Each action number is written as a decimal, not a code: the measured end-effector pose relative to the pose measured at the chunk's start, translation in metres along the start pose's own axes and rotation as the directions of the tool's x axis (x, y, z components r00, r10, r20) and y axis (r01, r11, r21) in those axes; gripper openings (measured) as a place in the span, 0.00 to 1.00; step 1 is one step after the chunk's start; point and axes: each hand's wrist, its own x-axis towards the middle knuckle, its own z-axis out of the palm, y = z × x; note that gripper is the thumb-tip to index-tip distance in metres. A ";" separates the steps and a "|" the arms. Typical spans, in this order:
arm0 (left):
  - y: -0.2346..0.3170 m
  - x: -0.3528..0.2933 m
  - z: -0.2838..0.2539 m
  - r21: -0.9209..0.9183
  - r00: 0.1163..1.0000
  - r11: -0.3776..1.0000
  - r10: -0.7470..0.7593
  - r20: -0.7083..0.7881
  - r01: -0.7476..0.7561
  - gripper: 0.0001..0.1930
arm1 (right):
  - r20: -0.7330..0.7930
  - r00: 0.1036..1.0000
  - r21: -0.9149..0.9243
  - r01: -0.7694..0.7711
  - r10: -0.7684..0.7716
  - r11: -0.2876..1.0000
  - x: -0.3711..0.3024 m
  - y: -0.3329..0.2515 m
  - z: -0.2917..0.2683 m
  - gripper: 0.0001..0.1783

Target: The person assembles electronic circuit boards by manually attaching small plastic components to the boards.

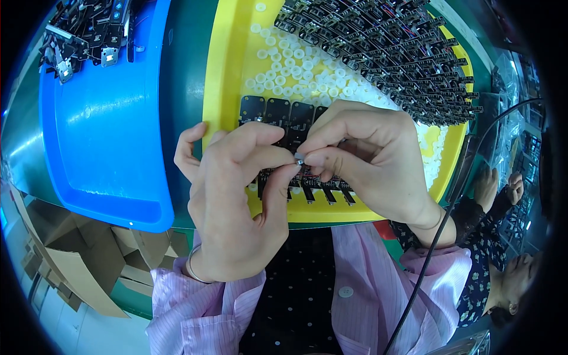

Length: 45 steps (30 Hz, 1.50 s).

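Note:
My left hand (234, 195) is closed in a pinch, thumb and forefinger meeting on a small silver metal part (300, 162). The fingertips of my right hand (373, 157) close on it from the other side, with a bit of translucent white piece (299, 155) between them. Fingers cover most of both, so their exact kind is hidden. Beneath the hands lie black circuit boards (277, 111) in a row, partly covered by the fingers. Many small translucent white rings (287, 62) are scattered beyond them on the yellow tray (218, 71).
Dense rows of black board assemblies (378, 50) fill the tray's far right. A blue tray (103, 136) at left holds more black assemblies (89, 38). Cardboard boxes (89, 260) stand at lower left. A black cable (452, 204) crosses at right, near another person's hands (486, 189).

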 end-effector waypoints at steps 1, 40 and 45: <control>0.001 0.000 -0.001 0.000 1.000 1.000 -0.002 -0.001 0.002 0.21 | 0.006 1.000 -0.033 0.024 -0.024 0.999 -0.001 0.000 0.000 0.05; 0.005 0.020 0.011 0.327 0.991 0.945 0.050 -0.121 -0.008 0.12 | -0.381 0.890 -0.854 -0.234 -0.252 0.465 -0.093 0.016 -0.076 0.09; 0.004 0.026 0.009 0.365 0.998 0.931 0.022 -0.066 0.004 0.11 | -0.594 0.683 -0.716 -0.209 -0.425 0.666 -0.103 0.025 -0.073 0.07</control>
